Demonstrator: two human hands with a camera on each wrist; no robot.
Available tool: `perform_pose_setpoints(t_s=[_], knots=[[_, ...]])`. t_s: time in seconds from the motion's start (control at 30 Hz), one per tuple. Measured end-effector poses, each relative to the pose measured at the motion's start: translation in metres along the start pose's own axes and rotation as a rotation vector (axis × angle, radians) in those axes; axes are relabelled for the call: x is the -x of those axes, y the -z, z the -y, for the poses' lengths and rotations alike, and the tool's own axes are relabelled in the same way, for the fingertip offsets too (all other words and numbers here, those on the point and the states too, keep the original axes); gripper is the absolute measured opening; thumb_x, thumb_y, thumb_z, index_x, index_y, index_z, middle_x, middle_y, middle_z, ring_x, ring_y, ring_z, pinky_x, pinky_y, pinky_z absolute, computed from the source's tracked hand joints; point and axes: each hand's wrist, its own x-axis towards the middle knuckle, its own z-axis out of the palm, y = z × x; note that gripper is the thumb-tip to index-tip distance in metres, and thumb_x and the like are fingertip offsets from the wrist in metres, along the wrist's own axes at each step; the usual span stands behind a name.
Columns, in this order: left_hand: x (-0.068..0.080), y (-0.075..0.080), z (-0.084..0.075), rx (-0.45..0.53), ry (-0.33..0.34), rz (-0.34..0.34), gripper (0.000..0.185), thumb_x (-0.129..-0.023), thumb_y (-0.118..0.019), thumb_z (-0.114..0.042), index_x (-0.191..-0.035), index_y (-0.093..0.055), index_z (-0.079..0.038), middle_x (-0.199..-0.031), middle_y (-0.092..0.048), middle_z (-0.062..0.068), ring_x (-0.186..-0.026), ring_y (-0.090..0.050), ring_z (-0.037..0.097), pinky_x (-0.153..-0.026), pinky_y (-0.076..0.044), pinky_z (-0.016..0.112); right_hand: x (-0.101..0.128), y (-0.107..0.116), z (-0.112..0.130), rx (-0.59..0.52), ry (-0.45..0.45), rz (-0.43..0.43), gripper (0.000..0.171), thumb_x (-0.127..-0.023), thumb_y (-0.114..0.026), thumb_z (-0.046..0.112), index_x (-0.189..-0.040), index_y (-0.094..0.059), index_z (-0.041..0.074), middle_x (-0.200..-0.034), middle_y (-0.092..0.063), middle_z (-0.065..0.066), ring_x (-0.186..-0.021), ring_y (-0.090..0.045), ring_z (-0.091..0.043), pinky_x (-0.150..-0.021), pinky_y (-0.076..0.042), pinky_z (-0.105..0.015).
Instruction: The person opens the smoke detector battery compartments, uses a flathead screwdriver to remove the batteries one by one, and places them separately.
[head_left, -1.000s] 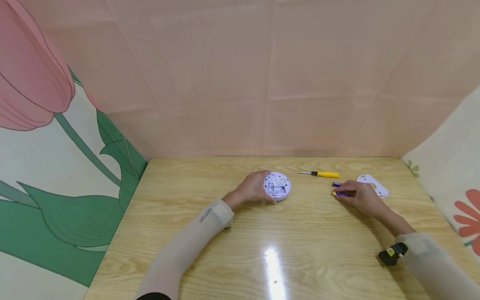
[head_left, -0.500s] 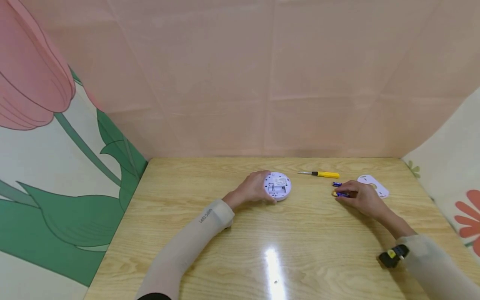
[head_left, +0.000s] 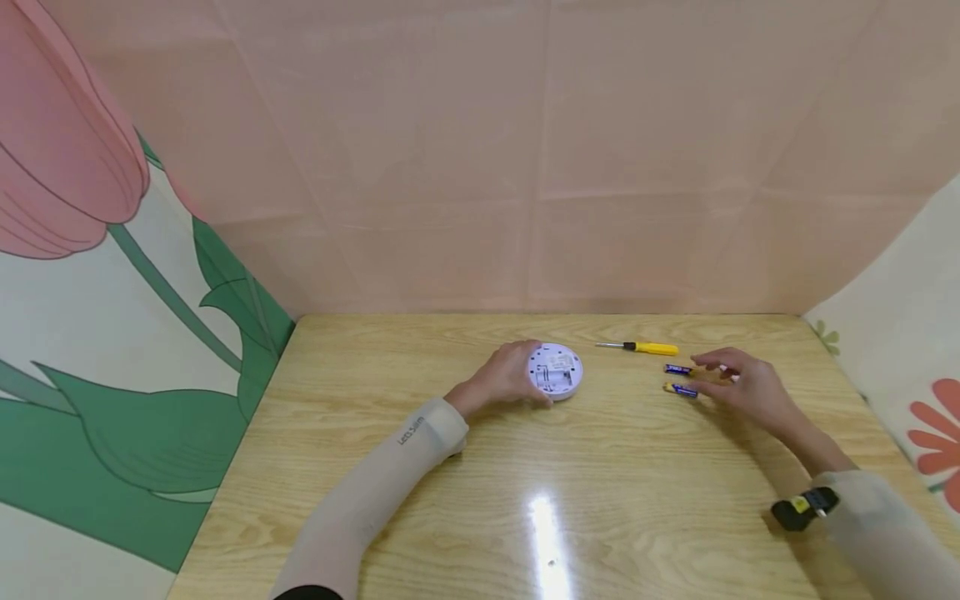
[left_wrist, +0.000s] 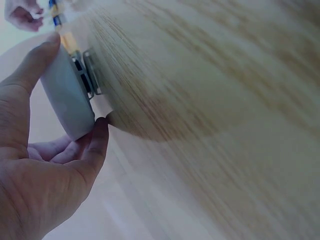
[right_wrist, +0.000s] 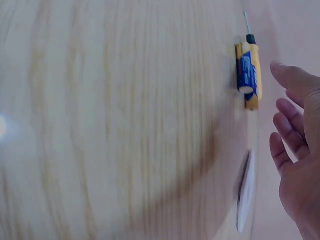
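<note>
My left hand grips a round white device by its left rim, with its back up and an uncovered battery compartment showing. In the left wrist view, the thumb and fingers clasp the device's edge from two sides. A blue-and-gold battery lies on the table, with a second such battery behind it. Just right of both, my right hand hovers with fingers parted and holds nothing. The right wrist view shows this hand apart from the batteries, which overlap there.
A screwdriver with a yellow handle lies behind the batteries. A flat white plate lies by the right hand, mostly hidden behind it in the head view. A pink sheet rises along the table's back edge.
My right hand has let go of the nearer battery and drawn back to the right, its fingers spreading. The left hand and the round device have stayed in place.
</note>
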Motion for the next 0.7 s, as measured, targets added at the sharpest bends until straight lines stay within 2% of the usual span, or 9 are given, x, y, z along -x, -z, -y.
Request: perform_pose_setpoints(t_s=[0.2,0.33,0.43,0.5,0.57,0.7], knots=[[0.0,0.0,0.0,-0.011,0.002,-0.004,0.111,-0.069,-0.101,-0.042,-0.158,-0.045,-0.006,-0.16,-0.052,0.01,-0.146,-0.05,0.028,-0.125,-0.037,0.041,0.0,0.014,-0.005,0.042,-0.128,0.025,0.062,-0.085,-0.092,0.023,-0.137,-0.067,0.0,-0.13,-0.067,-0.025,-0.099,-0.066,-0.042,-0.071,-0.049,-0.013],[-0.001,0.0,0.0,-0.018,0.006,-0.004,0.111,-0.069,-0.101,-0.042,-0.159,-0.045,-0.007,-0.16,-0.052,0.009,-0.146,-0.05,0.028,-0.124,-0.038,0.04,0.0,0.02,-0.012,0.058,-0.185,0.022,0.071,-0.084,-0.093,0.027,-0.141,-0.063,-0.003,-0.136,-0.062,-0.029,-0.107,-0.063,-0.05,-0.074,-0.046,-0.016],[0.0,0.0,0.0,-0.023,0.01,-0.006,0.111,-0.069,-0.101,-0.042,-0.158,-0.046,-0.008,-0.16,-0.052,0.009,-0.146,-0.05,0.027,-0.124,-0.038,0.04,0.001,0.023,-0.016,0.07,-0.203,0.032,0.077,-0.083,-0.093,0.029,-0.144,-0.06,-0.004,-0.14,-0.059,-0.032,-0.111,-0.061,-0.053,-0.08,-0.051,-0.031],[0.0,0.0,0.0,-0.02,0.012,-0.007,0.11,-0.069,-0.101,-0.042,-0.158,-0.046,-0.008,-0.159,-0.053,0.009,-0.146,-0.05,0.027,-0.124,-0.038,0.04,0.002,0.026,-0.019,0.073,-0.214,0.056,0.081,-0.083,-0.093,0.03,-0.148,-0.057,-0.003,-0.144,-0.055,-0.035,-0.115,-0.058,-0.057,-0.084,-0.053,-0.048],[0.0,-0.001,-0.001,-0.017,0.012,-0.009,0.11,-0.069,-0.101,-0.041,-0.158,-0.046,-0.008,-0.159,-0.053,0.009,-0.145,-0.051,0.027,-0.124,-0.038,0.04,0.003,0.03,-0.023,0.071,-0.222,0.091,0.086,-0.083,-0.093,0.031,-0.152,-0.052,-0.002,-0.148,-0.049,-0.038,-0.118,-0.054,-0.062,-0.086,-0.05,-0.066],[0.0,-0.001,-0.001,-0.013,0.012,-0.012,0.11,-0.069,-0.101,-0.041,-0.158,-0.046,-0.007,-0.159,-0.053,0.009,-0.145,-0.051,0.028,-0.124,-0.039,0.041,0.005,0.038,-0.034,0.07,-0.239,0.162,0.099,-0.082,-0.094,0.031,-0.16,-0.04,0.002,-0.155,-0.039,-0.041,-0.122,-0.047,-0.069,-0.09,-0.043,-0.08]])
